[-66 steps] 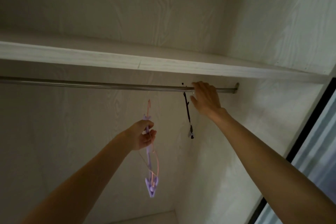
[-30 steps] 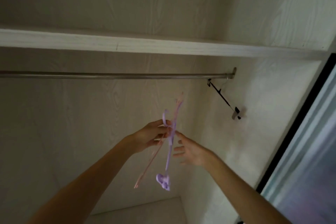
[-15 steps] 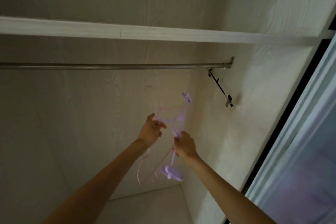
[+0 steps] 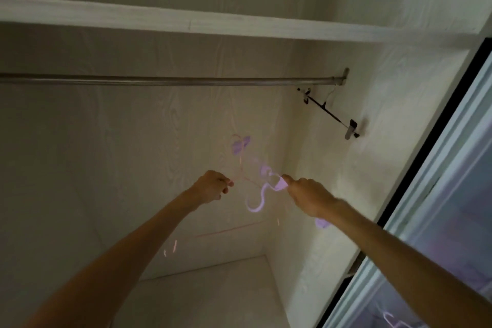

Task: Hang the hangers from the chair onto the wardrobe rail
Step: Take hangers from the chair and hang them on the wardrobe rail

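Observation:
A metal wardrobe rail (image 4: pixel 173 80) runs across the wardrobe below a white shelf. A black clip hanger (image 4: pixel 328 112) hangs at the rail's far right end, tilted against the side wall. My left hand (image 4: pixel 214 186) pinches a thin pink hanger (image 4: pixel 241 176), which is blurred by motion. My right hand (image 4: pixel 306 193) grips a purple clip hanger (image 4: pixel 259 200) near its hook; one of its clips (image 4: pixel 320 222) shows under my wrist. Both hands are well below the rail.
The white shelf (image 4: pixel 239 25) sits just above the rail. The wardrobe's side wall (image 4: pixel 359 181) is close on the right, with a sliding door frame (image 4: pixel 431 168) beyond it. The wardrobe floor (image 4: pixel 213 295) lies below.
My hands have moved apart, pulling the pink and purple hangers away from each other. The black hanger stays at the rail's right end.

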The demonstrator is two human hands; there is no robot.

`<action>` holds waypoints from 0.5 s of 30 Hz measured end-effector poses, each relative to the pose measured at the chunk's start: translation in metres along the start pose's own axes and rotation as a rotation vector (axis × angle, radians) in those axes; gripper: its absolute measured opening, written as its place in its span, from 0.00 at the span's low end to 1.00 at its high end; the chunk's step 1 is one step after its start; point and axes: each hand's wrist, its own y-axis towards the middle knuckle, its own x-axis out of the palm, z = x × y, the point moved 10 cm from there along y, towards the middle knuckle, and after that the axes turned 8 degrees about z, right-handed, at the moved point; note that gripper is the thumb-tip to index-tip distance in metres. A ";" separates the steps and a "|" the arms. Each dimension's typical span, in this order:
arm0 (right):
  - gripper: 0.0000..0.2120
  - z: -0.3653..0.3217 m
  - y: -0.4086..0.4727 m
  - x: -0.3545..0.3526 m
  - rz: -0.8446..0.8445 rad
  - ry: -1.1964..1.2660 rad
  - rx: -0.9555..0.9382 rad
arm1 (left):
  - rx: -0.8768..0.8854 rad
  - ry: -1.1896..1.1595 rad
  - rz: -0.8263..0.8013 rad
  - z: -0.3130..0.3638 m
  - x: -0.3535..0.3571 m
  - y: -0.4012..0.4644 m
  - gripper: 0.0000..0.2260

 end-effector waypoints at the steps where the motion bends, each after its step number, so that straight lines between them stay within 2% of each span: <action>1: 0.19 -0.005 -0.003 -0.001 -0.083 0.034 -0.088 | 0.023 0.027 -0.002 0.000 -0.002 0.001 0.12; 3: 0.16 -0.011 -0.009 0.000 -0.198 0.159 -0.170 | 0.072 0.064 0.015 -0.001 -0.007 0.001 0.09; 4: 0.15 -0.012 -0.010 0.003 -0.243 0.290 -0.147 | 0.071 0.058 0.029 -0.004 -0.009 0.003 0.10; 6: 0.14 -0.013 -0.011 0.013 -0.322 0.654 -0.030 | -0.015 -0.005 0.093 -0.016 -0.016 0.006 0.11; 9: 0.11 -0.017 -0.011 0.022 -0.346 1.175 0.134 | -0.168 -0.130 0.165 -0.038 -0.025 0.006 0.12; 12: 0.05 -0.015 -0.010 0.016 -0.264 1.533 0.241 | -0.255 -0.269 0.203 -0.043 -0.025 0.009 0.09; 14: 0.04 -0.002 -0.006 0.009 -0.128 1.596 0.288 | -0.277 -0.347 0.208 -0.040 -0.024 0.009 0.07; 15: 0.04 0.009 -0.003 0.001 -0.046 1.602 0.315 | -0.268 -0.380 0.199 -0.033 -0.022 0.013 0.10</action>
